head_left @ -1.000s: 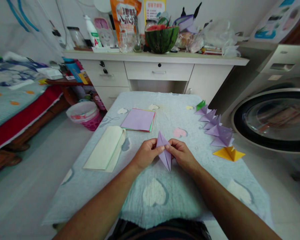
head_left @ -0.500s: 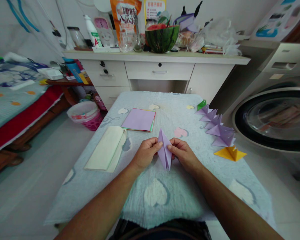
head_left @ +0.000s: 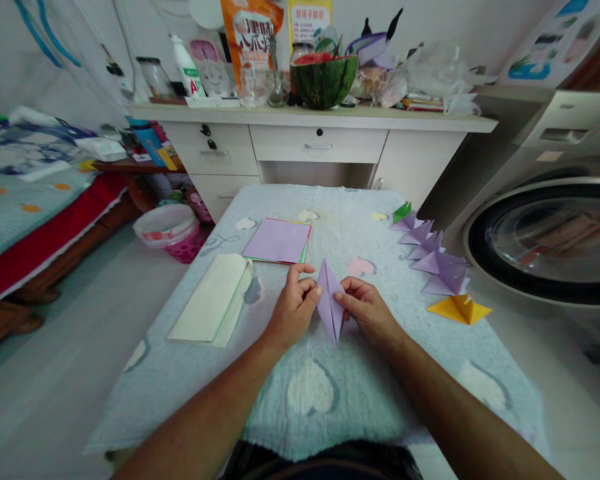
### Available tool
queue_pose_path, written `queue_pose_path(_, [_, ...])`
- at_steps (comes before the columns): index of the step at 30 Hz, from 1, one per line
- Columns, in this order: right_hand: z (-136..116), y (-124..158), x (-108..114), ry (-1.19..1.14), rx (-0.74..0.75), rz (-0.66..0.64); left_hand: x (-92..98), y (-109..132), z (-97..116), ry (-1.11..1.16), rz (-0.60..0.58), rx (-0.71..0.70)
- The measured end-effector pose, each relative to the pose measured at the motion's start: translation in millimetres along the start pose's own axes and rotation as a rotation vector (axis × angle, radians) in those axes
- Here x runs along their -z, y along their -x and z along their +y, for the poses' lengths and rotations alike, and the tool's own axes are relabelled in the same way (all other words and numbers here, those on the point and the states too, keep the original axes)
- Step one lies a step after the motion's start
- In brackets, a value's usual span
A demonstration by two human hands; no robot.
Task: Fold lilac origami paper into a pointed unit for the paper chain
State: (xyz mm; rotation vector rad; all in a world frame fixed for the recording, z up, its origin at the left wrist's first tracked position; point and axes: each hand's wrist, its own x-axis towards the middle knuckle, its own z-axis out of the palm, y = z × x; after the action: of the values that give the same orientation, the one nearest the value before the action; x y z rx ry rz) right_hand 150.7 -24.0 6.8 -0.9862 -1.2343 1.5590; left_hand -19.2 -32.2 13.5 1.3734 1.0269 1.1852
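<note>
A folded purple origami paper point(head_left: 331, 303), shaped like a narrow diamond with a crease down its middle, is held between my hands above the table. My right hand point(head_left: 367, 303) pinches its right edge, thumb on the front face and fingers behind. At the left edge, the thumb and a finger of my left hand point(head_left: 296, 303) meet the paper, while the index finger is lifted away from it. Further back lies a stack of square paper point(head_left: 279, 240) with a purple sheet on top. To its front left rests a pale green folded paper packet point(head_left: 210, 300).
Along the table's right side stands a row of folded purple paper pieces point(head_left: 440, 263), with a green one point(head_left: 403, 212) behind and a yellow one point(head_left: 460, 309) in front. A patterned cloth point(head_left: 370, 400) covers the table. Beyond are a white cabinet point(head_left: 323, 143) and a washing machine point(head_left: 555, 200).
My left index finger has lifted off the paper and stretched upward. The diamond now lies flatter, its lower flaps together. My right hand keeps its pinch.
</note>
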Motion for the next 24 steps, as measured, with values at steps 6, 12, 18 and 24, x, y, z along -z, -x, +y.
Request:
queue_pose_path(6, [-1.3, 0.2, -2.5, 0.018, 0.011, 0.02, -1.1, 0.5, 5.3, -0.399, 0.037, -0.209])
queue_pose_path(12, [-4.6, 1.8, -3.9, 0.063, 0.057, 0.012, -2.0, 2.6, 7.6, -0.613, 0.168, -0.261])
queue_pose_path(18, [-8.5, 5.8, -2.3, 0.201, 0.139, -0.035, 3.6, 1.5, 10.5, -0.369, 0.008, -0.168])
queue_pose_path(24, [-9.2, 4.2, -1.0, 0.392, 0.312, -0.037, 5.6, -2.3, 5.1, -0.288, 0.015, -0.041])
